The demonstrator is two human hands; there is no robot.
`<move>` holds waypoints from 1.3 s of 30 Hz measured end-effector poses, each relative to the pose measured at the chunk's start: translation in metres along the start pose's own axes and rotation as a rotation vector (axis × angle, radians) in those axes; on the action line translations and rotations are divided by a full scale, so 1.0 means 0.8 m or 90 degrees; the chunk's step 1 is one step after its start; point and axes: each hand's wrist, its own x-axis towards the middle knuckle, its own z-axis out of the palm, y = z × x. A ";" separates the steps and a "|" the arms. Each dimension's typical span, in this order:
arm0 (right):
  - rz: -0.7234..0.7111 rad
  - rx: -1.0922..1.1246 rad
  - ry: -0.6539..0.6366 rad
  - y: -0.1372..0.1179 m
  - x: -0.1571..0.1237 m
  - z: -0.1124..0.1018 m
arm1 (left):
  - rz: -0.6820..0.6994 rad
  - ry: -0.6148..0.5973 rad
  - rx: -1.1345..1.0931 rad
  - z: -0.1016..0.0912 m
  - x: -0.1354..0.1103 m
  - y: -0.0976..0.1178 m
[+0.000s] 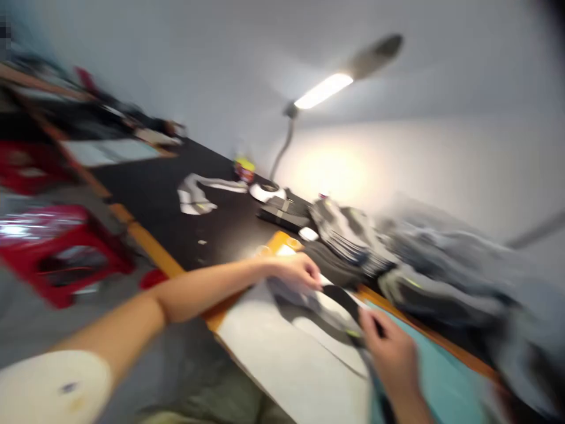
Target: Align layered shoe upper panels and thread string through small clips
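Note:
A flat fabric piece in grey, white and black with small yellow-green marks, looking like a shoe upper [324, 330], lies over a white board [260, 335]. My left hand [298, 271] is at its far left edge, fingers curled and closed on that edge. At the right end of the piece, my right hand [392, 347] pinches its edge between thumb and finger. Motion blur softens the whole picture, so the exact grip of the fingertips is unclear.
Stacks of similar grey pieces [353, 232] line the wall side. A lit lamp [324, 91] stands behind a dark box [285, 212]. Another loose piece [192, 197] lies on the black table [150, 188]. A teal mat [445, 359] is at right, a red stool [66, 253] at left.

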 end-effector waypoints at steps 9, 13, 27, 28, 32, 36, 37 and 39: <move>0.024 0.123 -0.093 0.008 0.016 0.010 | 0.020 -0.155 -0.009 -0.012 0.018 -0.015; 0.013 0.170 -0.117 0.006 0.016 0.014 | 0.014 -0.065 0.048 -0.003 0.012 -0.006; 0.134 0.299 -0.273 0.024 0.022 -0.024 | -0.025 -0.148 0.126 0.000 0.013 -0.007; 0.133 0.295 -0.283 0.024 0.021 -0.028 | -0.025 -0.153 0.143 0.004 0.012 -0.007; 0.146 0.292 -0.338 0.030 0.013 -0.038 | -0.043 -0.173 0.175 0.010 0.012 -0.008; 0.139 0.297 -0.339 0.041 0.007 -0.037 | -0.068 -0.187 0.189 0.007 0.014 -0.010; 0.134 0.287 -0.340 0.043 0.007 -0.036 | -0.069 -0.190 0.193 0.007 0.013 -0.010; 0.118 0.261 -0.348 0.046 0.009 -0.033 | -0.064 -0.199 0.207 0.007 0.013 -0.010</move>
